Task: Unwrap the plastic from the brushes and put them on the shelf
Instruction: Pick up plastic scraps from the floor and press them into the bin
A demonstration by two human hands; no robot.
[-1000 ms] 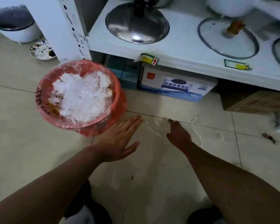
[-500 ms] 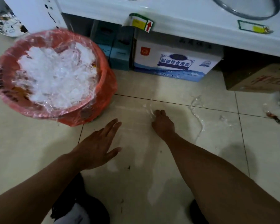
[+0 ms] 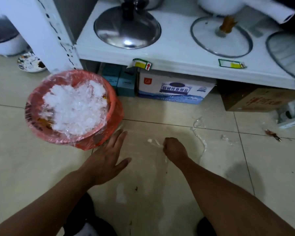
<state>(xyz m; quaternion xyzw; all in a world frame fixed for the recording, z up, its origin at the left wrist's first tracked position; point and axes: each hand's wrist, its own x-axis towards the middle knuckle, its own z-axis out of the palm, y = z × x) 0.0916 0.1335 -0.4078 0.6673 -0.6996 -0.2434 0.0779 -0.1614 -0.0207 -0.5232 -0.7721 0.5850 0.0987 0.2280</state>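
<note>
No brush shows in the head view. Clear plastic wrap (image 3: 198, 133) lies in thin strips on the tiled floor. My right hand (image 3: 174, 147) is closed on one end of a clear plastic piece (image 3: 153, 141) low over the floor. My left hand (image 3: 109, 157) hovers flat with fingers spread, just right of a red bin (image 3: 114, 116) lined with a red bag and heaped with crumpled clear plastic (image 3: 75, 108). The white shelf (image 3: 177, 62) runs across the top.
On the shelf lie a steel lid (image 3: 127, 29), a glass lid (image 3: 221, 38) and a white pot (image 3: 245, 7). Boxes (image 3: 174, 89) and a brown carton (image 3: 255, 99) sit under it. A patterned plate (image 3: 30, 63) and small debris (image 3: 272, 134) lie on the floor.
My right hand has curled from flat into a fist on the plastic. My head dipped toward the floor and came back up; the left hand stayed beside the bin.
</note>
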